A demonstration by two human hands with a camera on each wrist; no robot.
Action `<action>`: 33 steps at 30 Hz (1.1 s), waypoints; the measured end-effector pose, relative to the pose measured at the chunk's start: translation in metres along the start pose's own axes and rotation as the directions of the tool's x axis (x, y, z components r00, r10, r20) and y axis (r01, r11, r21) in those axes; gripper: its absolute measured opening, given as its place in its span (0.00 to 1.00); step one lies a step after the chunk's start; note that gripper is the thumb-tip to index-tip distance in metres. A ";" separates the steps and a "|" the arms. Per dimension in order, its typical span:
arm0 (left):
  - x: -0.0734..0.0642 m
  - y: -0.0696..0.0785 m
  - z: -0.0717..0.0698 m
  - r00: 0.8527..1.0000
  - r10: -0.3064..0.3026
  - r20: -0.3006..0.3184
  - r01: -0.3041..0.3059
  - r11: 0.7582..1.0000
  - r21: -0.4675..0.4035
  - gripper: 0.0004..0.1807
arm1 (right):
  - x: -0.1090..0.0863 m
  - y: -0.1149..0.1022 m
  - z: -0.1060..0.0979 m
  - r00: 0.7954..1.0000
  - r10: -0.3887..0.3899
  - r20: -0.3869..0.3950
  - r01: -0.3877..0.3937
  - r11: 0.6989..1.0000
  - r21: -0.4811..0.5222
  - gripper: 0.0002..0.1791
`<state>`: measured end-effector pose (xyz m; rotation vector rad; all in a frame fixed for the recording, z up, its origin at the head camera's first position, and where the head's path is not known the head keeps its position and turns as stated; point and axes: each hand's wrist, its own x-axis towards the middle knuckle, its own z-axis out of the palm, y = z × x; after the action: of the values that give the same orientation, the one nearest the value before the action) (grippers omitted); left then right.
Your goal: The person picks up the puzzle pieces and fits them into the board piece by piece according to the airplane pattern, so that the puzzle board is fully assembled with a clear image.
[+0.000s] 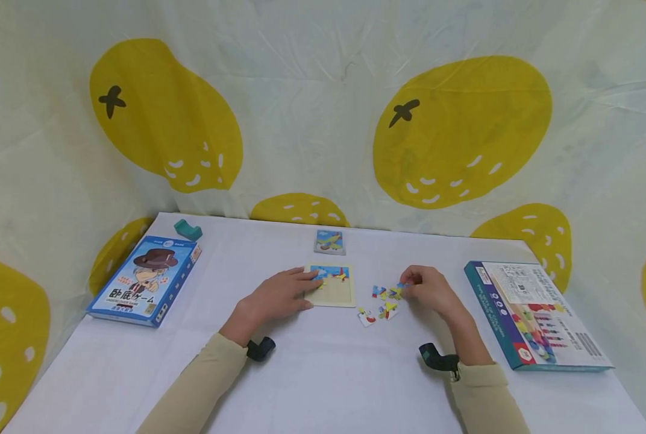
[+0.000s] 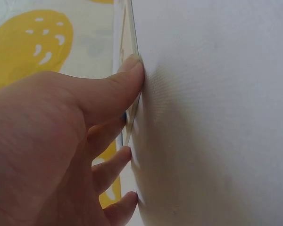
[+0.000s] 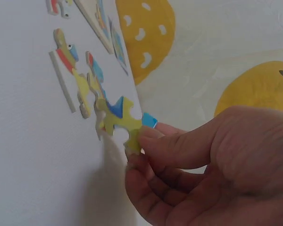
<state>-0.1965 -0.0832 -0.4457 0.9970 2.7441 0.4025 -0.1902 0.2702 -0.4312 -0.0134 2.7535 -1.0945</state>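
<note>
presently, the right hand [image 1: 430, 293], just right of centre in the head view, pinches a puzzle piece [image 3: 127, 121] between thumb and fingers. the left hand [image 1: 282, 294] touches the tray [image 1: 336, 295], fingers apart. the piece is probably light, stiff; hold its edges.

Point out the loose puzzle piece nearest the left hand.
The white-and-red piece: in the head view, it lies farther left than the other pieces.

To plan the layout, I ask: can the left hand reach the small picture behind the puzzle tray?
Probably yes: the left hand touches the puzzle tray, and the way from there to the small picture looks free.
</note>
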 end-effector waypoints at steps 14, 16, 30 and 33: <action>-0.001 0.001 -0.002 1.000 0.014 -0.013 -0.014 0.999 -0.030 0.32 | 0.005 -0.022 0.015 0.998 -0.041 -0.050 0.045 0.997 0.064 0.10; -0.001 0.001 -0.003 1.000 0.015 -0.014 -0.016 0.999 -0.029 0.32 | 0.006 -0.024 0.018 0.996 -0.050 -0.075 0.055 0.996 0.064 0.11; 0.002 -0.003 0.001 1.000 -0.012 -0.007 0.012 0.999 -0.035 0.32 | 0.019 -0.039 0.046 0.992 -0.098 -0.081 0.109 0.982 0.156 0.07; 0.003 -0.002 0.001 1.000 -0.024 0.002 0.024 0.999 -0.032 0.33 | 0.019 -0.047 0.053 0.993 -0.094 -0.073 0.104 0.982 0.158 0.06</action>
<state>-0.1999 -0.0828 -0.4478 0.9551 2.7360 0.4404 -0.2031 0.1988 -0.4401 -0.0960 2.7371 -1.3649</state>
